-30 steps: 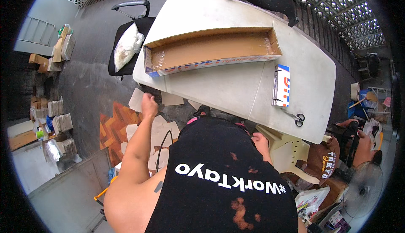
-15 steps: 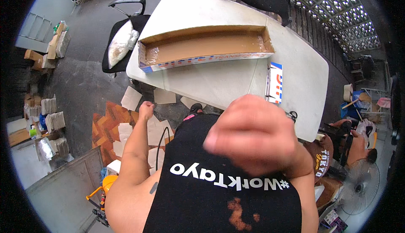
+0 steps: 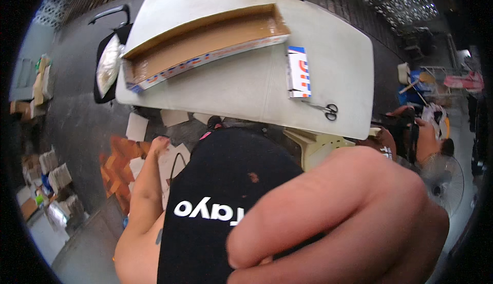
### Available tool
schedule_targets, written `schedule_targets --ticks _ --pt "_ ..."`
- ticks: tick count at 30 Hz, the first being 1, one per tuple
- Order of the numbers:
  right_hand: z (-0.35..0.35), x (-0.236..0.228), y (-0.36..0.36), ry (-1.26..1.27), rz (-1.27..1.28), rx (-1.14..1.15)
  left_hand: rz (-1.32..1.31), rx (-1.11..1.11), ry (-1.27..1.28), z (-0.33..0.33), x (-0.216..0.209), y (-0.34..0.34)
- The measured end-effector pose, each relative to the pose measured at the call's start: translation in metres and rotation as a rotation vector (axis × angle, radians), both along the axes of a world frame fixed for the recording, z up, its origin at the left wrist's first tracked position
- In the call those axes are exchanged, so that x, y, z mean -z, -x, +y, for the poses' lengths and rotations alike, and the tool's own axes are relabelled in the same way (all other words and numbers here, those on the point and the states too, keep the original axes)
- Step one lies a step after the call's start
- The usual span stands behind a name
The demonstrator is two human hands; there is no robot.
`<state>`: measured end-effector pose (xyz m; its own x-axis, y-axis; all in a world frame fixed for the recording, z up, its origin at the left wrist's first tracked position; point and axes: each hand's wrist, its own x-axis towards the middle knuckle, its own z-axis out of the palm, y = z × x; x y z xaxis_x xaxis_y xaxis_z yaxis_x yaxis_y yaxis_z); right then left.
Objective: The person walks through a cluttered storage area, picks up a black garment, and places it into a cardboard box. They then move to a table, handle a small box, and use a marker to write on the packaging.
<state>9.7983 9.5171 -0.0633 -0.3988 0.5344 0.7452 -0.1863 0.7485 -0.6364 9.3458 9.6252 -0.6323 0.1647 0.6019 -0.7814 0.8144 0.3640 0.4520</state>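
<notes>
My right hand (image 3: 339, 217) is large and close in the lower right, its fingers bent inward; nothing shows in them. At the left, my left hand (image 3: 160, 144) hangs low beside my black shirt (image 3: 226, 181), loosely closed, with nothing seen in it. Nearest to it are flat pale sheets (image 3: 174, 117) on the floor. On the white table (image 3: 215, 88) lies a long open cardboard box (image 3: 205, 37), brown inside with printed white sides. Right of it is a small white box (image 3: 298, 72) with blue and orange print. Black-handled scissors (image 3: 328, 110) rest near the table's front edge.
Left of the table stands a black chair (image 3: 100, 91) bearing a white plastic-wrapped bundle (image 3: 109, 68). A beige plastic chair (image 3: 313, 145) is by the front edge. Another person (image 3: 426, 135) sits at the right, near a fan (image 3: 444, 181). Stacked cardboard (image 3: 56, 173) lines the left.
My right hand has come nearer the camera, lower and to the right. The view has shifted, so the table sits further left and the scissors show fully. My left hand still hangs low.
</notes>
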Motion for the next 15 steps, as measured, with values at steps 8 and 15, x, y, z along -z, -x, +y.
schedule_targets --ticks 8,15 --pt "-0.024 0.001 -0.079 -0.034 0.152 0.066 -0.096 -0.368 0.099 0.022 -0.019 -0.024" --pt "-0.054 0.16 -0.206 0.836 -0.174 1.361 -0.213 -0.249 -0.208 0.069 -0.064 -0.079"
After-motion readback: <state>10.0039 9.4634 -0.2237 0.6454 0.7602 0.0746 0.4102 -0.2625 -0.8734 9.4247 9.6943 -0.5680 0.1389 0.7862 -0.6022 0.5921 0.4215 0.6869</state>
